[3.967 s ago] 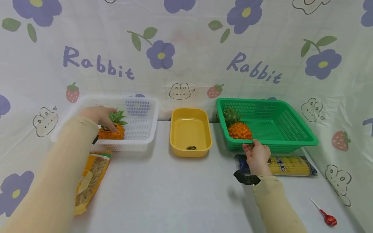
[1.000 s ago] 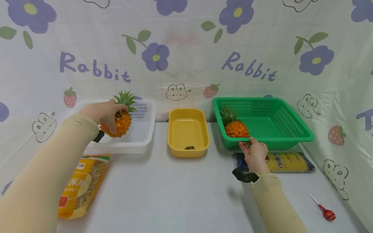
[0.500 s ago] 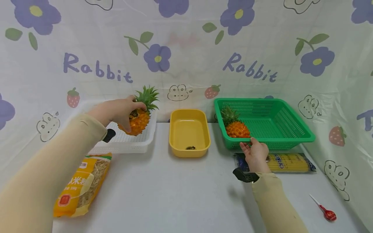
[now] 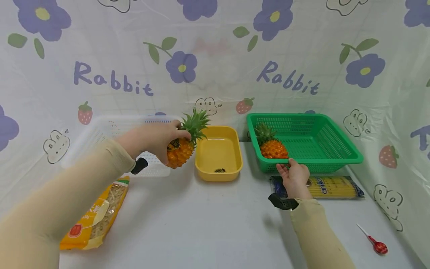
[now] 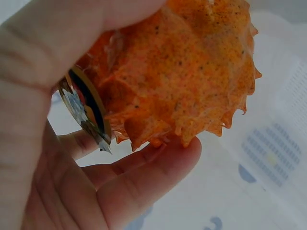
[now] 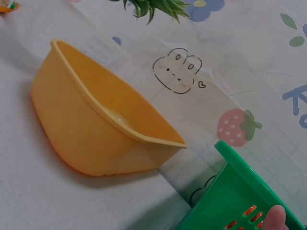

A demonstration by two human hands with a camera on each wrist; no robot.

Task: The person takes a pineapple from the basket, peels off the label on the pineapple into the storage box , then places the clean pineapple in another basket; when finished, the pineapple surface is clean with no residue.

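Observation:
My left hand (image 4: pixel 154 139) grips a small orange pineapple (image 4: pixel 180 152) with a green crown and a dark label. It hangs in the air between the white basket (image 4: pixel 100 125) and the yellow tub (image 4: pixel 219 178), its leaves overlapping the tub's left rim in the head view. The left wrist view shows the thumb and fingers around the pineapple's spiky skin (image 5: pixel 182 72). My right hand (image 4: pixel 295 179) holds the front rim of the green basket (image 4: pixel 322 161), thumb over the edge. Inside that basket, at its left end, lies a second pineapple (image 4: pixel 273 149).
A yellow bag of dry noodles (image 4: pixel 104 213) lies at the left, partly behind my left sleeve. Below the green basket is a pack of spaghetti (image 4: pixel 336 187). A red lollipop (image 4: pixel 379 247) lies at the front right. A patterned curtain (image 4: pixel 215 56) hangs behind the baskets.
My left hand has lifted the pineapple out of the white basket and carried it right, up to the yellow tub's left side. The right hand stays on the green basket's rim.

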